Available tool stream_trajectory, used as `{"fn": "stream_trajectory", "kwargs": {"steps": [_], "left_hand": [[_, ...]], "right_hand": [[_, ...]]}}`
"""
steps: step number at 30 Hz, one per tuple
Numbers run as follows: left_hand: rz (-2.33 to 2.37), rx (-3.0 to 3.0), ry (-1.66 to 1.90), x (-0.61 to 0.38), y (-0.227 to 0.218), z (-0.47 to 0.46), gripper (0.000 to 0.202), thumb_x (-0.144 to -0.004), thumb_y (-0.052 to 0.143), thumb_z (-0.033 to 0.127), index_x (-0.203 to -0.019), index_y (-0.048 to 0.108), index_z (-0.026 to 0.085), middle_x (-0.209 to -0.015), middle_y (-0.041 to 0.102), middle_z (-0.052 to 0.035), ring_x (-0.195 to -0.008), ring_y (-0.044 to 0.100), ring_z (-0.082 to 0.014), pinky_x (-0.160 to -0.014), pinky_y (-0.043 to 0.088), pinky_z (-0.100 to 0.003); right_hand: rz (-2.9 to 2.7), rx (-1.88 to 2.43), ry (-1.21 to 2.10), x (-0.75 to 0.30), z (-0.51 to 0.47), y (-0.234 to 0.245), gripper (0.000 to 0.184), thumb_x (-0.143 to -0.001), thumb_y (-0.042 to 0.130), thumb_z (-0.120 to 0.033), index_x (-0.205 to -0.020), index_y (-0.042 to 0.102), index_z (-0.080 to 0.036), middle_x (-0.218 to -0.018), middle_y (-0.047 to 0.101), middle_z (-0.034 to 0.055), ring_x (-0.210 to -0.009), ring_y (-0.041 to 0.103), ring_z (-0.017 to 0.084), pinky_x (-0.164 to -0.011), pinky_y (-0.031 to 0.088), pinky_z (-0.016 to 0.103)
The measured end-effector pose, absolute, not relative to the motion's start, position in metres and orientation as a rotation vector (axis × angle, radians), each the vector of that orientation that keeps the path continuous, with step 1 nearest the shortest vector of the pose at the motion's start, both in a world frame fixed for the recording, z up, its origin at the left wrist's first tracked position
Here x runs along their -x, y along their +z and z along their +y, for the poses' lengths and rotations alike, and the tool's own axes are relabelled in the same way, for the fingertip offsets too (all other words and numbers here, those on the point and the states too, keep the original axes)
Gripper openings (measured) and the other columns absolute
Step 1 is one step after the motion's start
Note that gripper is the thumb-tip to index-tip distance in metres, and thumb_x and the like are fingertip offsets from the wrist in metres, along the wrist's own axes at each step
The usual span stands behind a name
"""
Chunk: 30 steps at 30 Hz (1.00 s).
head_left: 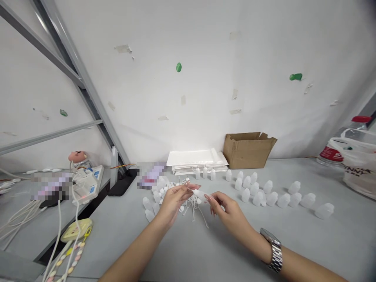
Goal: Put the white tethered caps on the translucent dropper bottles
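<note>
Grey tabletop (188,254) is running below a white wall (199,78), with a cardboard box (246,152) standing near it. Through the head view, I am seeing a small white tube (200,194) in front and left of the box; the left hand (173,199) is pinching one end, the right hand (225,205) the other. I am judging this a two-handed handling step, calling next for light, steady pinches. Other white tubes (272,199) are standing before the box. Its inside is staying hidden; well right of it, a plastic bag (360,166) is bulging, contents unclear.
</note>
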<state>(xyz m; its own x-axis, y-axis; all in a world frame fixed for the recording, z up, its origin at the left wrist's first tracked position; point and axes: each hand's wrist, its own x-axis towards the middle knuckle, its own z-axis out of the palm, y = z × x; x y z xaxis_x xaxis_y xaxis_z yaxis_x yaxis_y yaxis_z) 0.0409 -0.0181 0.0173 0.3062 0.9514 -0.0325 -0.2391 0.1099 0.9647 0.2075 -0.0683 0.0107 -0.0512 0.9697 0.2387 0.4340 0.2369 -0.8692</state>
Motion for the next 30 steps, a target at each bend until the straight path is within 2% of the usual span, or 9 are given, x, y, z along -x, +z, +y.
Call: {"fn": "stream_trajectory", "kwargs": {"steps": [8,13,17,20,30], "left_hand": [[0.843,-1.078,1.103,-0.05,0.009,-0.024,0.03,-0.069,0.064,0.041,-0.077,0.071,0.013,-0.092,0.071,-0.0127,-0.095,0.061,-0.0252,-0.097,0.034,-0.039],[0.826,-1.071,1.099,-0.052,0.008,-0.025,0.029,-0.071,0.063,0.039,-0.079,0.071,0.012,-0.092,0.07,-0.013,-0.099,0.06,-0.0257,-0.097,0.034,-0.038],[0.805,-1.054,1.112,-0.05,0.015,-0.023,0.029,-0.073,0.061,0.039,-0.081,0.07,0.013,-0.1,0.068,-0.0136,-0.108,0.054,-0.0244,-0.1,0.031,-0.036],[0.796,-0.984,1.17,-0.047,0.017,-0.02,0.032,-0.074,0.059,0.042,-0.086,0.069,0.014,-0.107,0.065,-0.0128,-0.105,0.056,-0.0232,-0.098,0.033,-0.038],[0.861,-1.062,1.291,-0.041,0.012,-0.015,0.023,-0.065,0.069,0.033,-0.08,0.067,0.015,-0.096,0.07,-0.0087,-0.101,0.058,-0.0227,-0.095,0.036,-0.037]], "right_hand": [[-1.656,1.336,0.756,-0.206,-0.069,0.003,0.035,-0.087,0.037,-0.045,-0.065,0.048,-0.02,-0.06,0.054,-0.0004,-0.057,0.049,0.014,-0.057,0.039,0.025],[-1.653,1.316,0.793,-0.203,-0.069,0.004,0.033,-0.086,0.039,-0.043,-0.066,0.049,-0.019,-0.062,0.056,0.0002,-0.059,0.052,0.014,-0.059,0.041,0.026],[-1.65,1.247,0.93,-0.203,-0.066,0.001,0.024,-0.083,0.049,-0.04,-0.075,0.054,-0.018,-0.068,0.06,0.0011,-0.065,0.056,0.015,-0.063,0.043,0.026],[-1.596,1.2,1.031,-0.205,-0.062,-0.004,0.025,-0.083,0.048,-0.041,-0.082,0.055,-0.017,-0.072,0.061,0.002,-0.068,0.058,0.016,-0.066,0.045,0.028],[-1.575,1.181,1.044,-0.208,-0.06,-0.005,0.028,-0.084,0.046,-0.042,-0.093,0.056,-0.017,-0.077,0.062,0.0028,-0.069,0.058,0.016,-0.067,0.046,0.029]]}}
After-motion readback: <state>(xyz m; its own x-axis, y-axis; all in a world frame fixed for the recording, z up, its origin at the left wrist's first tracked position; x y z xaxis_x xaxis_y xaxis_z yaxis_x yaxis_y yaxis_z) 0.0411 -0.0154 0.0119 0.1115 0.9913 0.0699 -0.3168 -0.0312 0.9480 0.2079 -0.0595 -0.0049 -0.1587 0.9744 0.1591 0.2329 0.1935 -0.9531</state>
